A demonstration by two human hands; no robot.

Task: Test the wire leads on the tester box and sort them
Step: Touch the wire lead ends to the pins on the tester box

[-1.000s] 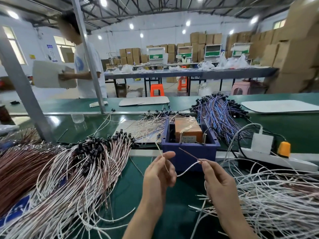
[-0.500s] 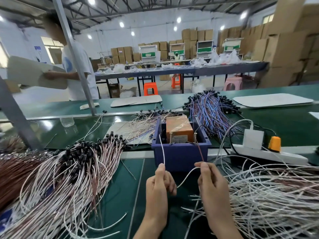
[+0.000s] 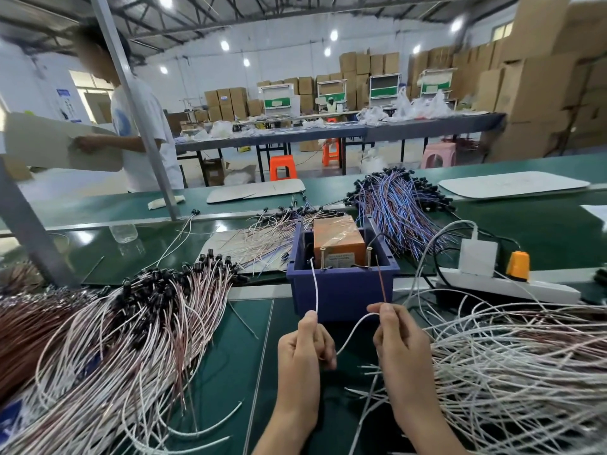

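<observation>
Bright, even light from round ceiling lamps [image 3: 333,35], daylight at a high window [image 3: 502,29], pale glare on the glossy green table [image 3: 85,239], faint shadows under the wire leads [image 3: 138,323], wide-angle bending of the metal post [image 3: 131,103] and boxes [image 3: 538,77] near the edges, background slightly soft

- The bare left hand [image 3: 305,346] is held upright with its fingers curled, and a thin white wire lead [image 3: 316,290] is pinched at its fingertips.
- The bare right hand [image 3: 400,346] is raised near it, not touching, and a thin brown wire lead [image 3: 382,284] is pinched at its fingertips.
- The bare left forearm [image 3: 289,421] and the bare right forearm [image 3: 423,428] are stretched forward.
</observation>
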